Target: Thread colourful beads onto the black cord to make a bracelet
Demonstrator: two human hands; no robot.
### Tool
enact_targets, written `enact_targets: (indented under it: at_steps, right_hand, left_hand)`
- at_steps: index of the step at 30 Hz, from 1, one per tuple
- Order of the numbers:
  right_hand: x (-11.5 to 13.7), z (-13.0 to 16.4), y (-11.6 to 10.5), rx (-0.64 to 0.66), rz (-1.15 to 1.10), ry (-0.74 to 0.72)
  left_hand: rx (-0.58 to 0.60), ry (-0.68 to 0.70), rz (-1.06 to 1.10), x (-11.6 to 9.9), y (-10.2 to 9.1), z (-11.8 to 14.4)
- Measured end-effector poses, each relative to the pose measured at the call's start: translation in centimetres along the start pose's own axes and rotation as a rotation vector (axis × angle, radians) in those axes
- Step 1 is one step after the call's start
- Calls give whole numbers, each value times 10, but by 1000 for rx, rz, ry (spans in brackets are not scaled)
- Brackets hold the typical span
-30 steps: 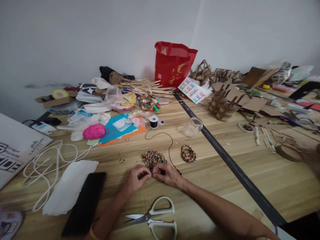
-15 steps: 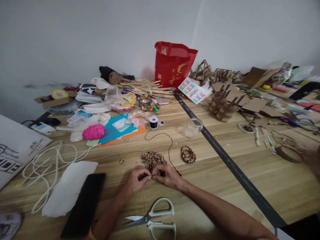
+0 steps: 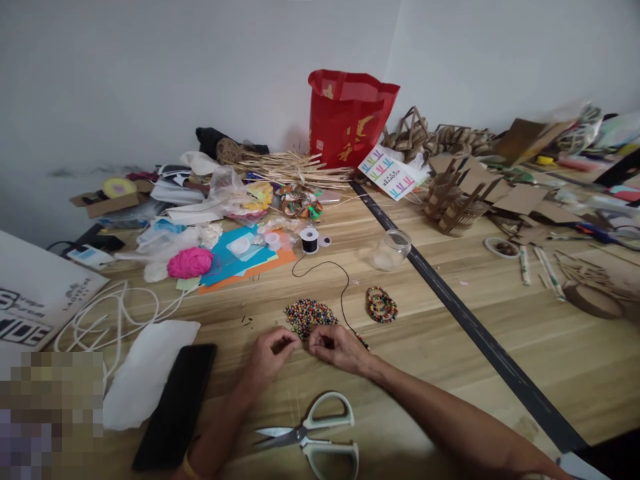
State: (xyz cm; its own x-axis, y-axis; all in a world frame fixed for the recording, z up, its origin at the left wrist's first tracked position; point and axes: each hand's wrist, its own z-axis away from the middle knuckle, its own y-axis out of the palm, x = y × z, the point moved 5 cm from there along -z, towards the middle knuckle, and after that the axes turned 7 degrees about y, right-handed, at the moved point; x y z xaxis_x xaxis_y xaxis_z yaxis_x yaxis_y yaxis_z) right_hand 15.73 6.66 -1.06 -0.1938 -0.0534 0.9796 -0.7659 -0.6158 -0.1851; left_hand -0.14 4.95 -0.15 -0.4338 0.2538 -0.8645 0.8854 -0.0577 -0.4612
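At the far left edge a white board (image 3: pixel 35 293) lies on the wooden table (image 3: pixel 500 320), cut off by the frame; its dark print reads "LAOTECHE" in part, with larger letters ending in "DE" below. The rest of the lettering cannot be read. Beneath it a pixelated block hides whatever lies at the lower left corner. A white cord (image 3: pixel 100 320) loops beside the board, and a black phone (image 3: pixel 175 403) lies face down, partly over a white sheet (image 3: pixel 147 370). A pink yarn ball (image 3: pixel 189 262) sits further back beside blue and orange paper.

The left hand (image 3: pixel 270 357) and right hand (image 3: pixel 337 347) rest close together on the table, fingertips pinched and nearly meeting. What they pinch is too small to make out; a black thread (image 3: pixel 343 293) runs from a black thread spool (image 3: pixel 310 241) in a curve down to the right hand, with a few beads showing just past its knuckles. The pile of coloured beads (image 3: pixel 310 315) lies just beyond both hands, almost touching the fingertips. White-handled scissors (image 3: pixel 313 437) lie nearer the person, below the hands.

To the right sit finished bead bracelets (image 3: pixel 381 305), stacked, and a clear jar (image 3: pixel 391 250) on its side. A red bag (image 3: pixel 350 120) bears gold print, unreadable. The white card (image 3: pixel 393 177) shows coloured marks and small print, unreadable. Cardboard pieces crowd the far right.
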Motion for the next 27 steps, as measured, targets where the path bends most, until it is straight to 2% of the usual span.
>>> enact_targets:
  at_steps: [4,8,11,19,24,27]
  right_hand:
    - [-3,-2,-4,78,-173,89]
    - [-10,0,-13,256,-391,229]
    - [-15,2,-20,300,-517,280]
    - [-13,-3,-21,226,-641,264]
    - [-13,-6,-21,118,-697,223]
    - [-13,-7,-21,96,-687,210]
  left_hand:
    - [-80,-7,-25,6,-5,-1]
    - [-89,4,-53,6,-6,-1]
    - [-98,14,-69,4,-7,-2]
    - [-55,113,-185,-3,-2,-5]
    - [-23,230,-304,-11,6,-5]
    - [12,293,-408,-17,12,-4]
